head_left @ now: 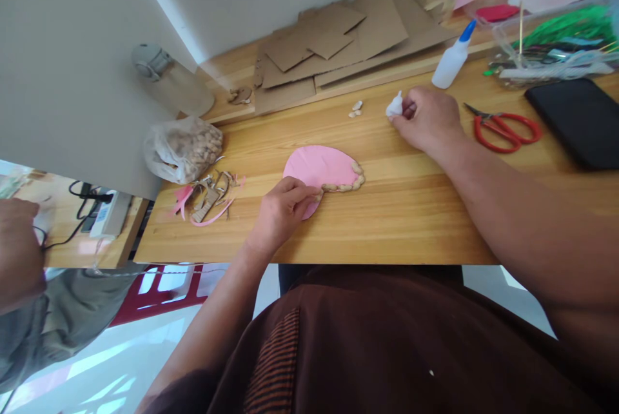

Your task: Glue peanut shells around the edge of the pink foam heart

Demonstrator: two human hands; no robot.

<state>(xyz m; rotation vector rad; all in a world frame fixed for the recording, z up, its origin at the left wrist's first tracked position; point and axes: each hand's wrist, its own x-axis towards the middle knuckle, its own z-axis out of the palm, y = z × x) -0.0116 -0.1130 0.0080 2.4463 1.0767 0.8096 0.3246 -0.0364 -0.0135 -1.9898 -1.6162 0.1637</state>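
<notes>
A pink cut-out piece [316, 166] with a curved outline lies on the wooden table. Peanuts in the shell [356, 180] line part of its right and near edge. My left hand [289, 207] rests over the piece's near left part, its fingers pinched on a peanut [318, 193] at the edge. Held in the fingers of my right hand [428, 117], a small white glue bottle [395, 106] points its nozzle upward, just above the table. A few loose peanuts [356, 108] lie to the left of that bottle.
Red-handled scissors [505, 130], a black phone [580, 120] and a blue-capped glue bottle [452, 62] are on the right. Cardboard sheets [333, 33] lie at the back. A bag of peanuts [184, 146] and scraps [210, 198] sit left. Another person's hand [19, 253] shows far left.
</notes>
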